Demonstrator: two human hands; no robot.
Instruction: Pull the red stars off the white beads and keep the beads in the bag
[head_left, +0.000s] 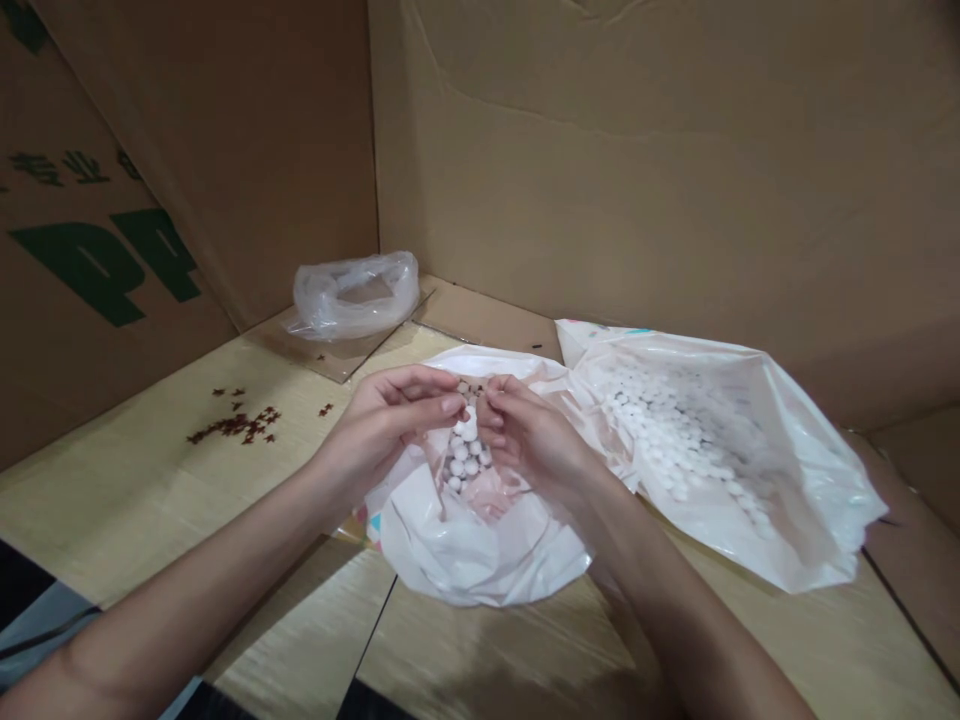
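Note:
Both hands are raised over a white plastic bag [480, 560] that lies spread open on the table. My left hand [409, 408] pinches a small reddish-brown piece between thumb and fingers. Close by on the right, my right hand [521, 415] has its fingers closed on something too small to make out. Between and below the hands, white balls [463, 460] on stems show inside the bag. A second white bag [795, 450] to the right holds many more white balls [682, 430].
Small reddish-brown star shapes [244, 425] lie scattered on the table [90, 510] at the left. Behind them a clear plastic bag [356, 295] rests on a cardboard piece. Tall cardboard walls [660, 170] stand at the back and left.

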